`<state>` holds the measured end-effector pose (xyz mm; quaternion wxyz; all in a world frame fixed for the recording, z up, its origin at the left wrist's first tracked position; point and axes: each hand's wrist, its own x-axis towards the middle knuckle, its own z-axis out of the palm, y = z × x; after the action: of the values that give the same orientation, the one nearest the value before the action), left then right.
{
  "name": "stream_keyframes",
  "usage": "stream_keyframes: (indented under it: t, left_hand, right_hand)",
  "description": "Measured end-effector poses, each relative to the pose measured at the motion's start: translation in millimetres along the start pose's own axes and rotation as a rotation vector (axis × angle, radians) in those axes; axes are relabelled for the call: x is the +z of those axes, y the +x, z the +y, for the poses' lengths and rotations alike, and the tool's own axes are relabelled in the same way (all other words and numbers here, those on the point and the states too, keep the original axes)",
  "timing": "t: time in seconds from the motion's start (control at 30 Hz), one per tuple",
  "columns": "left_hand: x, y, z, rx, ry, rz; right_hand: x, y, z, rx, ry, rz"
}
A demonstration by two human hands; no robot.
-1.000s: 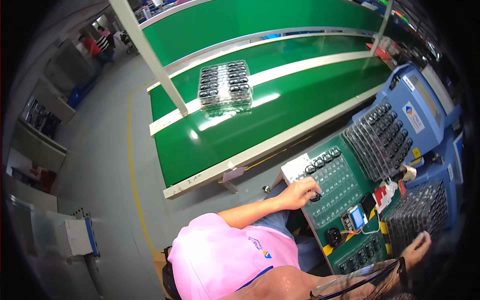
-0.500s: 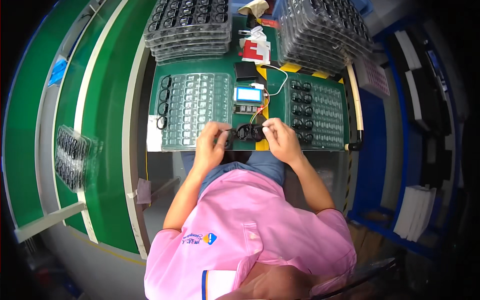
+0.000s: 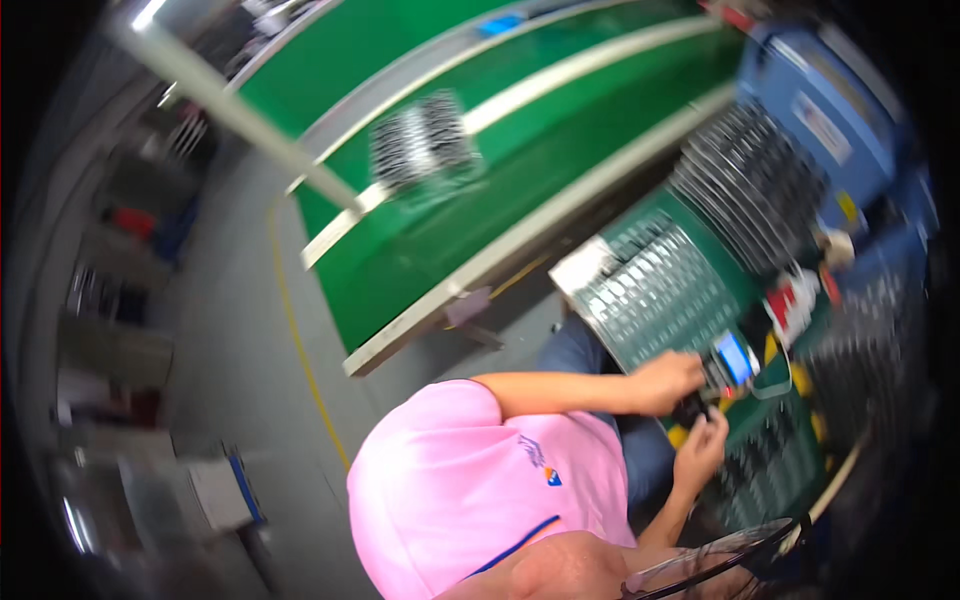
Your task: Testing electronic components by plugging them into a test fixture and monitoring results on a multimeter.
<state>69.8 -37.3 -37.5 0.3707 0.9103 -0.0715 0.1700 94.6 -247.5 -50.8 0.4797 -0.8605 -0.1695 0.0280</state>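
The picture is tilted and smeared by motion. My left hand (image 3: 668,383) is closed at a small black looped band (image 3: 690,408), just beside a small device with a lit blue-white display (image 3: 735,358). On the band's other side, my right hand (image 3: 703,450) has its fingers pinched against it. Both hands partly cover the band, so its detail is hidden. A clear compartment tray (image 3: 655,290) with a row of black bands along one edge lies beyond my left hand. Close to my right hand is another tray (image 3: 765,460) holding black bands.
Stacked clear trays of black bands (image 3: 750,190) stand at the bench's far end, near a blue bin (image 3: 820,110). A white cable (image 3: 785,388) curves from the display. Across a gap runs a long green bench (image 3: 500,200) bearing another filled tray (image 3: 420,145).
The whole view has swung left and tilted, bringing the floor and green bench into the middle. My hands have come closer together around the black band.
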Motion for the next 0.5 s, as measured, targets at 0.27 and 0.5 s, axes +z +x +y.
stream_keyframes:
  t: [0.27, 0.5]
  left_hand:
    - [-14.1, -15.6, -14.5, 0.161, -0.069, -0.128]
    - [-9.9, -11.5, -20.8, 0.176, -0.086, -0.129]
  right_hand:
    - [19.4, 11.6, -7.4, -0.185, -0.081, 0.046]
    - [33.8, 13.9, -7.6, -0.356, -0.061, 0.116]
